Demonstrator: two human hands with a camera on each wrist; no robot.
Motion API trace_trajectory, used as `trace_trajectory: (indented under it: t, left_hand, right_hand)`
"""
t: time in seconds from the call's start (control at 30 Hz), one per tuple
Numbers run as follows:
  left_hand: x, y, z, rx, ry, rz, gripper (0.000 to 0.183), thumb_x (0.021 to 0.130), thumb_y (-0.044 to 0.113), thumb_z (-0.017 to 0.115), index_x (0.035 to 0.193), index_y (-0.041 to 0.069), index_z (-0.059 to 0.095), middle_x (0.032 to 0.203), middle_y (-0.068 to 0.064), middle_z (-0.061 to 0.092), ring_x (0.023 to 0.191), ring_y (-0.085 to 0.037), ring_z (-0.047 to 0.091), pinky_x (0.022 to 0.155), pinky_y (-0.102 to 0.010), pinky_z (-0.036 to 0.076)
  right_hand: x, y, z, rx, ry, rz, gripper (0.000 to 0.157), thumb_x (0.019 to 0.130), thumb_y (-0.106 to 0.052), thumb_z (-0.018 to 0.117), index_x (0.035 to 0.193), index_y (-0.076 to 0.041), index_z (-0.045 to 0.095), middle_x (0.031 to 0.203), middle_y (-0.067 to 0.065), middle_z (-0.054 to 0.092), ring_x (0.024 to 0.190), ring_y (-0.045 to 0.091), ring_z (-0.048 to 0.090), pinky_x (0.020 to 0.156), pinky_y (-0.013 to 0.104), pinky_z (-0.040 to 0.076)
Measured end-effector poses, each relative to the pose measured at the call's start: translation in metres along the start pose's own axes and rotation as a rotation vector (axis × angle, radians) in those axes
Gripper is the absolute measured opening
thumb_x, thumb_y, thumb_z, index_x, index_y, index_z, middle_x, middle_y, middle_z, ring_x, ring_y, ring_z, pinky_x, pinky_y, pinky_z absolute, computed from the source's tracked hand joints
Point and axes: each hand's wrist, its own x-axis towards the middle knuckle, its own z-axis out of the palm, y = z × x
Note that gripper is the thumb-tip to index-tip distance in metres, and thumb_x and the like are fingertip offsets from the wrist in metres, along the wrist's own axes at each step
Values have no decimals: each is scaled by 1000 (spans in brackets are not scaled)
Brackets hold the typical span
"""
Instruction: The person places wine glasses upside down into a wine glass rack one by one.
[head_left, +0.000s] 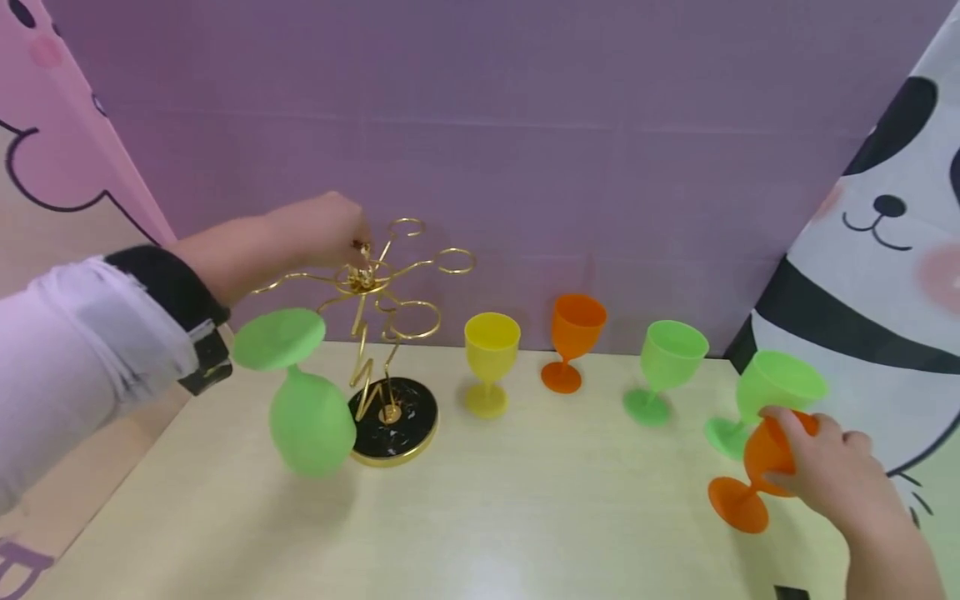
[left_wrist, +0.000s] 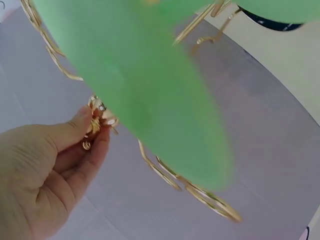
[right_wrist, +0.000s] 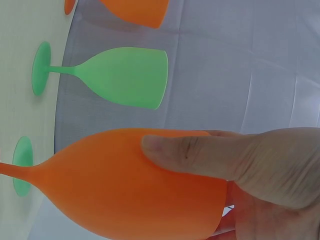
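Note:
In the head view my left hand [head_left: 322,229] pinches the ornate top of a gold wire goblet rack [head_left: 363,283], which stands on a round black base [head_left: 397,417]. The left wrist view shows the thumb and fingers on the gold finial [left_wrist: 95,122]. A green goblet [head_left: 311,425] hangs upside down at the rack's left side; its foot fills much of the left wrist view. My right hand [head_left: 840,471] grips an orange goblet [head_left: 768,454] round its bowl, foot downward and tilted. Whether that foot touches the table cannot be told.
Along the back of the pale table [head_left: 487,517] stand a yellow goblet [head_left: 491,350], another orange goblet [head_left: 577,325] and two green goblets [head_left: 672,354], the rightmost partly behind my right hand. A purple cloth [head_left: 525,167] hangs behind. A panda-print panel [head_left: 862,275] rises on the right.

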Motion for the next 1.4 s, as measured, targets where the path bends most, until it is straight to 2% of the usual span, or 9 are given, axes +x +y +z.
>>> trace_trajectory:
  t: [0.1, 0.2, 0.47, 0.57, 0.7, 0.8, 0.97, 1.4]
  left_hand:
    - [1, -5, 0, 10, 5, 66, 8, 80, 9, 63, 83, 5, 69, 75, -9, 66, 66, -18, 55, 63, -33, 50]
    - [2, -9, -1, 16, 9, 128, 14, 79, 10, 65, 92, 4, 69, 82, -12, 69, 71, -19, 59, 68, -34, 52]
    - [3, -9, -1, -3, 35, 230, 12, 82, 11, 65, 93, 8, 70, 78, -7, 70, 60, -11, 56, 58, -30, 49]
    - [3, -7, -2, -5, 18, 217, 14, 82, 10, 64, 96, 7, 69, 79, -6, 70, 62, -11, 56, 59, -30, 50]
    - [3, -4, -4, -8, -21, 159, 20, 84, 10, 63, 103, 5, 67, 83, -9, 70, 68, -14, 59, 64, -30, 51]
    - [3, -2, -5, -16, -36, 138, 23, 84, 10, 63, 106, 4, 66, 87, -10, 69, 73, -16, 60, 68, -31, 52]
    - [3, 0, -6, -16, -42, 128, 23, 85, 11, 63, 107, 3, 65, 90, -11, 69, 77, -18, 61, 72, -33, 53]
    - [8, 3, -4, 0, -35, 162, 19, 85, 11, 62, 102, 4, 66, 83, -10, 68, 71, -16, 60, 69, -33, 53]
  right_hand:
    - [-1, -2, -2, 2, -8, -2, 84, 64, -36, 79, 127, -10, 31, 106, 42, 34, 80, 57, 31, 48, 53, 42]
    - [-1, -3, -3, -3, -10, -5, 83, 64, -36, 79, 127, -9, 31, 105, 42, 34, 79, 57, 31, 48, 53, 42]
    - [-2, 0, -1, -5, -9, -12, 85, 63, -37, 80, 127, -10, 31, 106, 42, 34, 79, 57, 32, 48, 53, 42]
    - [-2, 1, -2, -4, -20, -9, 86, 63, -39, 80, 127, -10, 30, 106, 42, 34, 80, 57, 31, 47, 52, 43]
    - [-3, 1, -4, 0, -23, -14, 86, 63, -39, 80, 127, -10, 30, 107, 43, 33, 80, 57, 32, 46, 52, 43]
    - [-2, 1, -6, 21, -19, -23, 85, 64, -38, 79, 128, -10, 30, 108, 44, 31, 81, 59, 30, 47, 56, 42]
    - [-2, 0, -8, 66, -16, -33, 81, 66, -32, 79, 128, -10, 30, 109, 44, 28, 85, 61, 26, 50, 61, 42]
    - [-4, 4, -15, 73, -30, -43, 81, 64, -32, 79, 126, -10, 32, 108, 43, 29, 85, 60, 28, 48, 57, 42]
